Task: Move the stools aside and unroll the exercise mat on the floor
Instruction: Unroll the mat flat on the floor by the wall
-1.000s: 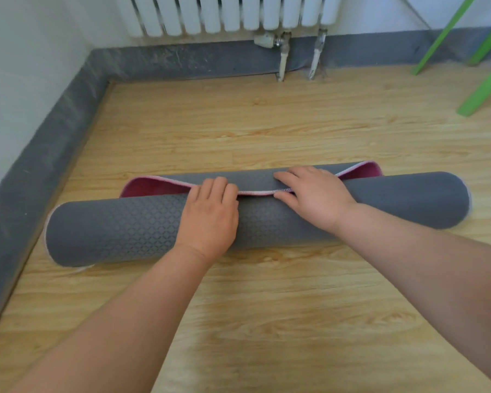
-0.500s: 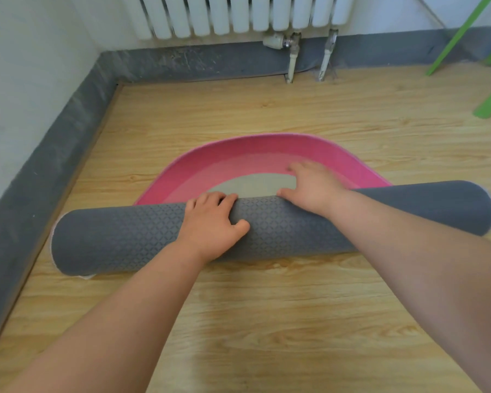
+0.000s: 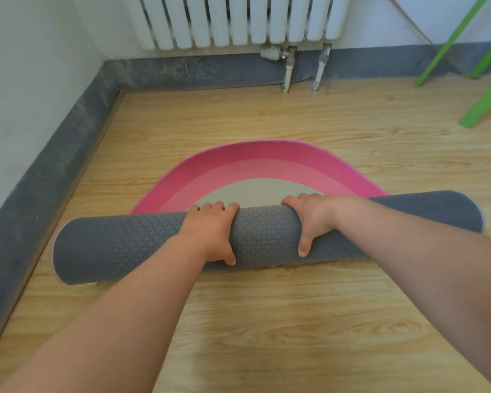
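Observation:
The exercise mat's grey textured roll (image 3: 125,245) lies crosswise on the wooden floor. Its unrolled part (image 3: 267,165) spreads flat beyond the roll toward the radiator, with a rounded pink edge, paler pink bands and a beige centre. My left hand (image 3: 213,231) grips the roll's middle, fingers over the top and thumb on the near side. My right hand (image 3: 312,219) grips the roll just to the right in the same way. Green stool legs (image 3: 485,100) show at the far right edge.
A white radiator (image 3: 238,21) with two pipes stands on the far wall. A grey skirting band (image 3: 40,177) runs along the left wall and the back wall. Bare wooden floor (image 3: 267,321) lies between me and the roll.
The rounded pink end has unrolled and now lies flat beyond the roll. Both hands shifted from the loose edge to gripping the roll, which has come slightly toward me.

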`<state>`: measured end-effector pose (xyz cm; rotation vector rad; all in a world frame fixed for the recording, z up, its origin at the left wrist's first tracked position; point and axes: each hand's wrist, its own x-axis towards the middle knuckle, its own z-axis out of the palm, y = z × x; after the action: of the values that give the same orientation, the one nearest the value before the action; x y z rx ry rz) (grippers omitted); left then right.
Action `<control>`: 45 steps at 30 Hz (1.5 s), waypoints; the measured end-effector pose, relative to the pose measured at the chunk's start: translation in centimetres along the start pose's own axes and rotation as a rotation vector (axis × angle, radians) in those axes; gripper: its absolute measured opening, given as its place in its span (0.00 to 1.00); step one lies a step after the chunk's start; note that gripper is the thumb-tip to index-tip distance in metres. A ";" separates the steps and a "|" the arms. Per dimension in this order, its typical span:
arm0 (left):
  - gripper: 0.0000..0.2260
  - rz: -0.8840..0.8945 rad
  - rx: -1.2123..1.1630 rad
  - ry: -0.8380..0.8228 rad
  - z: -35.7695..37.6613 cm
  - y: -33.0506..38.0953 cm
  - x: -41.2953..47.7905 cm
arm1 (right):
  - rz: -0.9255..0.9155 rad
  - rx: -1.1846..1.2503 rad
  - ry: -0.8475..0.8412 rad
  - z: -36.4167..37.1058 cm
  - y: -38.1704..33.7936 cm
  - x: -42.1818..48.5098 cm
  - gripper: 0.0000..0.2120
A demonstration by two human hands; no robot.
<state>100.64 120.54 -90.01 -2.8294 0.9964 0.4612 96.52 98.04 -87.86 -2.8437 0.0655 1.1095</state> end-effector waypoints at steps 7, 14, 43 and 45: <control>0.38 -0.019 0.066 0.131 0.6 0.5 -0.8 | -0.036 -0.037 0.181 0.9 -0.1 -0.7 0.47; 0.35 -0.072 0.056 0.223 0.7 0.2 0.3 | -0.030 -0.067 0.335 0.5 0.1 0.4 0.45; 0.42 0.004 -0.027 0.013 -0.8 0.4 -0.8 | -0.166 0.156 0.646 1.4 -1.8 -3.8 0.20; 0.44 0.003 -0.025 0.011 -0.5 0.4 -0.8 | -0.108 0.354 0.665 2.1 -2.9 -4.4 0.17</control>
<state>99.96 120.61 -89.29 -2.8559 1.0034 0.4624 92.08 101.17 -86.27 -2.7058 0.1330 0.0807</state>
